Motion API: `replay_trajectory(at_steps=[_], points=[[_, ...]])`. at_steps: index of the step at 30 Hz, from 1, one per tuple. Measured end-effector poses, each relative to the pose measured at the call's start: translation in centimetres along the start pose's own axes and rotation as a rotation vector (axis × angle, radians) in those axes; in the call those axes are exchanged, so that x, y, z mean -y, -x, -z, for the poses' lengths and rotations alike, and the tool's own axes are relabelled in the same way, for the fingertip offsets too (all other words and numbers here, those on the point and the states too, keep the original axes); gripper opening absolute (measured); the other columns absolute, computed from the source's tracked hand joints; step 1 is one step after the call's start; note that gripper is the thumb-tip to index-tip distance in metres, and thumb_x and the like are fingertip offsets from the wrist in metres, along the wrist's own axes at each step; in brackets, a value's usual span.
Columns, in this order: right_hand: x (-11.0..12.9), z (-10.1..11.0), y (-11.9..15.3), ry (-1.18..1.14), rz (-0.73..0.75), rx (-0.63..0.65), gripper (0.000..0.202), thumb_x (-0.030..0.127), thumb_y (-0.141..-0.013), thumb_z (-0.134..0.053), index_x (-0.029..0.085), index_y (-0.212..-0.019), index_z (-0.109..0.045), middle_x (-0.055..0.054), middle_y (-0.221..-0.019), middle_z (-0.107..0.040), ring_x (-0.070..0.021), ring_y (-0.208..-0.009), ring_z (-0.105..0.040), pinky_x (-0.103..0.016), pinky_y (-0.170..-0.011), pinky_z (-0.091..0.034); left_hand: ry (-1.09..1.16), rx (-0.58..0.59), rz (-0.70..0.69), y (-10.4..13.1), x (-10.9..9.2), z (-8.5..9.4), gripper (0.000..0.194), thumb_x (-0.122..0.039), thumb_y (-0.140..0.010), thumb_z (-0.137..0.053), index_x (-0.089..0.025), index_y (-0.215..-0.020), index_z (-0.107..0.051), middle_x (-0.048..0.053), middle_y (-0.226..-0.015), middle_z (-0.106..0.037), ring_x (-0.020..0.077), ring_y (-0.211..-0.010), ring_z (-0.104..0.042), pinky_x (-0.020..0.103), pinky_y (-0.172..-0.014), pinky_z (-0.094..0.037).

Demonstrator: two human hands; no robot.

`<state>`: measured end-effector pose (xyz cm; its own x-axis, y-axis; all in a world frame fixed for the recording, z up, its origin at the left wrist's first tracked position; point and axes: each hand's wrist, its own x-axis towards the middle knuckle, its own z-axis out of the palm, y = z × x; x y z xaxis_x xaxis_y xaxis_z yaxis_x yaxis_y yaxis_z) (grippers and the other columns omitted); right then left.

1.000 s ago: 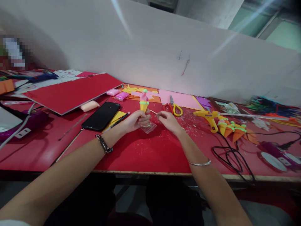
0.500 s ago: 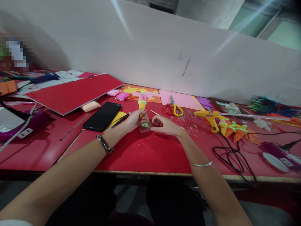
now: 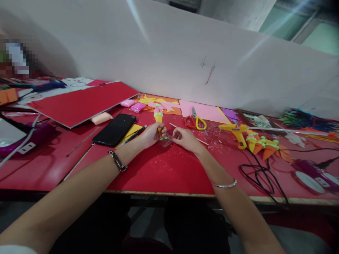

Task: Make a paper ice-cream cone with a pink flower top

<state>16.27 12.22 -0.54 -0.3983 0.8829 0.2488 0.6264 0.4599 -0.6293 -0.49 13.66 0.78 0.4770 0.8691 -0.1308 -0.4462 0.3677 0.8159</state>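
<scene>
My left hand (image 3: 150,135) holds a small paper ice-cream cone (image 3: 158,118) upright, yellow with a pink top and green trim. A little clear plastic bag (image 3: 166,141) with green bits lies between both hands. My right hand (image 3: 185,138) pinches the bag's right edge with its fingertips. Both hands rest on the red table (image 3: 169,169).
A black phone (image 3: 114,129) and a pen (image 3: 132,137) lie left of my hands. Red-and-yellow scissors (image 3: 195,121) lie on pink paper behind. A yellow glue gun (image 3: 235,132), finished orange cones (image 3: 262,147) and a black cord (image 3: 261,176) are at the right. A red board (image 3: 79,104) lies at the left.
My right hand has moved left and closed its fingertips on the plastic bag. The cone in my left hand has shifted slightly left and back.
</scene>
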Motion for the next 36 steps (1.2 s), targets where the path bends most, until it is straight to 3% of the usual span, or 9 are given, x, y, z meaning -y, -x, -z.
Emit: replay_trajectory(at_steps=[4,7,11,15,20,23,26,32,36], points=[[0.2,0.1,0.0,0.055,0.032,0.016,0.010,0.024,-0.068,-0.059,0.014,-0.066,-0.061,0.001,-0.062,-0.054,-0.0077,-0.055,-0.046,-0.021,-0.054,-0.033,-0.002,-0.017,-0.003,0.1,0.1,-0.1,0.017,-0.009,-0.073,-0.033,-0.017,-0.059,-0.037,-0.003,-0.047,-0.040,0.0087,-0.042,-0.040,0.020,-0.047,-0.038],[0.7,0.1,0.1,0.101,0.072,-0.032,0.015,0.027,-0.071,-0.058,0.017,-0.077,-0.067,-0.001,-0.068,-0.057,-0.0087,-0.059,-0.047,-0.021,-0.056,-0.033,0.004,-0.040,-0.002,0.2,-0.1,-0.3,0.018,-0.009,-0.073,-0.033,-0.017,-0.057,-0.036,-0.002,-0.047,-0.039,0.0088,-0.043,-0.041,0.020,-0.048,-0.039],[1.3,-0.1,0.0,0.100,0.079,-0.086,0.029,0.025,-0.072,-0.058,0.017,-0.100,-0.063,-0.003,-0.077,-0.061,-0.0091,-0.061,-0.047,-0.022,-0.059,-0.034,0.033,-0.040,0.025,0.2,-0.2,-0.5,0.020,-0.009,-0.073,-0.032,-0.016,-0.054,-0.034,-0.002,-0.047,-0.039,0.0085,-0.043,-0.040,0.021,-0.048,-0.039],[1.5,-0.5,-0.1,0.112,0.030,-0.090,0.025,0.024,-0.078,-0.050,0.016,-0.097,-0.064,-0.005,-0.081,-0.062,-0.0107,-0.066,-0.050,-0.024,-0.063,-0.036,0.048,-0.058,0.004,0.1,0.0,-0.4,0.018,-0.010,-0.072,-0.033,-0.017,-0.056,-0.035,-0.003,-0.046,-0.038,0.0078,-0.041,-0.039,0.019,-0.045,-0.037],[1.5,-0.6,-0.1,0.167,0.046,-0.074,0.023,0.023,-0.081,-0.045,0.017,-0.086,-0.066,-0.005,-0.080,-0.062,-0.0125,-0.073,-0.053,-0.024,-0.068,-0.037,-0.137,-0.167,-0.213,-0.1,-0.4,0.1,0.012,-0.009,-0.070,-0.036,-0.017,-0.062,-0.040,-0.004,-0.047,-0.042,0.0065,-0.040,-0.039,0.017,-0.042,-0.033],[1.4,-0.5,-0.1,0.177,0.049,-0.068,0.022,0.023,-0.081,-0.046,0.017,-0.086,-0.066,-0.005,-0.082,-0.062,-0.0129,-0.076,-0.054,-0.024,-0.070,-0.038,-0.228,-0.313,-0.334,-0.5,-1.1,0.8,0.011,-0.009,-0.069,-0.036,-0.017,-0.064,-0.041,-0.004,-0.047,-0.045,0.0065,-0.042,-0.043,0.016,-0.044,-0.034],[1.3,-0.5,-0.1,0.174,0.044,-0.072,0.020,0.022,-0.079,-0.049,0.018,-0.090,-0.066,-0.005,-0.087,-0.063,-0.0135,-0.078,-0.055,-0.025,-0.073,-0.039,-0.262,-0.402,-0.252,-0.9,-1.3,1.3,0.010,-0.011,-0.069,-0.035,-0.017,-0.063,-0.041,-0.004,-0.046,-0.046,0.0075,-0.041,-0.046,0.018,-0.044,-0.036],[0.8,-0.7,-0.2,-0.006,0.002,-0.089,0.026,0.020,-0.078,-0.049,0.018,-0.099,-0.064,-0.006,-0.095,-0.065,-0.0137,-0.083,-0.057,-0.025,-0.074,-0.040,-0.329,-0.316,-0.175,-0.7,-0.3,0.7,0.013,-0.013,-0.069,-0.038,-0.016,-0.058,-0.041,-0.002,-0.044,-0.048,0.0087,-0.038,-0.046,0.019,-0.043,-0.036],[0.7,-0.8,-0.3,-0.002,0.007,-0.047,0.027,0.023,-0.075,-0.053,0.020,-0.099,-0.064,-0.002,-0.080,-0.065,-0.0119,-0.068,-0.054,-0.023,-0.064,-0.038,-0.355,-0.311,-0.168,-0.5,-0.4,0.7,0.013,-0.012,-0.070,-0.037,-0.017,-0.058,-0.040,-0.004,-0.042,-0.046,0.0080,-0.034,-0.043,0.019,-0.039,-0.032]])
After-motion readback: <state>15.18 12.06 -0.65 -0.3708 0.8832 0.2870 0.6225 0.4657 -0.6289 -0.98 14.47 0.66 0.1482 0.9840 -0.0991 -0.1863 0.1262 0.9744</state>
